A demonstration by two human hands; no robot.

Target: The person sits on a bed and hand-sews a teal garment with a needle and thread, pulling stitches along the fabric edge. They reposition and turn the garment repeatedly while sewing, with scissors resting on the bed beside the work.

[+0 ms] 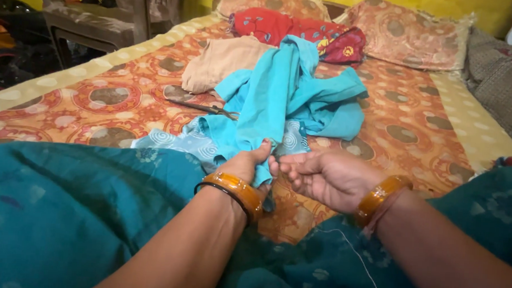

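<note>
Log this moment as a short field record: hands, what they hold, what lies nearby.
left hand: grip shut on teal cloth, pinching its lower edge
right hand: palm up beside the left, fingers curled at the same edge; a hold cannot be confirmed
thread: thin white strand trailing below the right wrist
scissors: on the bedsheet, left of the cloth, untouched
beige cloth: behind the teal one
red cloth: by the pillows
bangles: orange, one on each wrist

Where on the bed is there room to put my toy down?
Bare patterned orange bedsheet lies right of the turquoise cloth pile, below the pillows. Another patch lies left of the metal scissors. The middle is crowded: beige cloth, pile, both hands.
</note>
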